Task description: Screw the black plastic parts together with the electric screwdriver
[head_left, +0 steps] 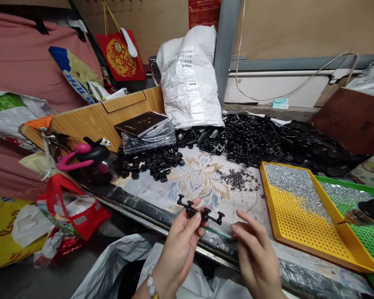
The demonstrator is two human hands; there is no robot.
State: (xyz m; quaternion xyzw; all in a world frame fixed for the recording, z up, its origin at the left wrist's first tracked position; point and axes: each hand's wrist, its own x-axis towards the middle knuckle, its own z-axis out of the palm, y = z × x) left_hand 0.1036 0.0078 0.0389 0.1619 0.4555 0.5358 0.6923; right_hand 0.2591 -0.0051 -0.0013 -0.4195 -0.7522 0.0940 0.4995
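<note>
My left hand [183, 236] holds a black bar-shaped part [199, 211] with several round knobs along it, pinched between thumb and fingers near the table's front edge. A beaded bracelet [151, 284] circles the left wrist. To the right of the part, my right hand [257, 249] hovers apart from it, fingers spread and holding nothing. Beyond the hands, a scatter of small dark metal pieces [239, 179] lies on the patterned table cover [202, 176]. Short black cylindrical pieces [162, 164] are heaped at the left.
A yellow perforated tray [308, 224] and a green tray [364, 232] hold small silvery pieces. A power tool [369, 209] overhangs the green one. Black parts [252, 139] are piled at the back beside a white sack [191, 83]. A pink-handled jug [95, 162] stands left.
</note>
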